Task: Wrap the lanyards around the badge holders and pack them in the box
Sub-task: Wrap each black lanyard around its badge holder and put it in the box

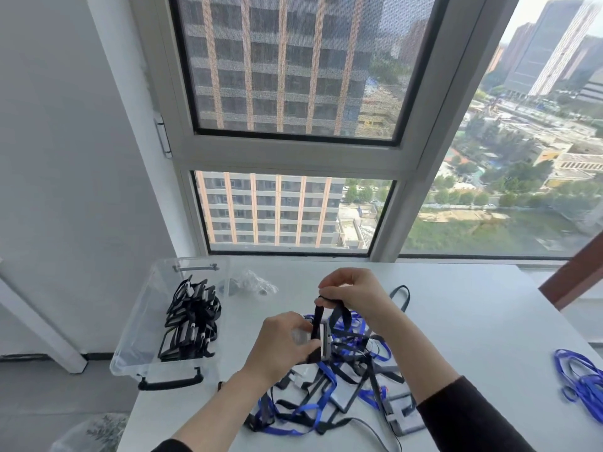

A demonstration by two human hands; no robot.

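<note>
I see my left hand (284,345) over the middle of the table (456,321), with its fingers curled round a badge holder (323,337). The hand covers most of the holder, and only its right edge and a pale strip of its face show. My right hand (355,295) is raised just beyond it and pinches a black lanyard (317,316) between thumb and fingertips. The strap runs down taut to the holder and crosses its face. I cannot tell how many turns lie round it, because my left thumb sits over that spot.

The box (137,337) is clear plastic and stands at the table's left edge, towards the far corner. Its thin walls are hard to trace against the pale floor. A row of wrapped bundles (192,318) in black lies inside it, too tightly packed to count.

Between my forearms, near the front edge, is a tangled pile (342,389) of black and blue straps and grey holders. My arms hide parts of it, so I cannot separate the pieces. More blue lanyards (580,380) lie at the right edge, cut off by the frame. A crumpled clear plastic bag (251,283) lies near the far edge, and what it holds is unclear.
</note>
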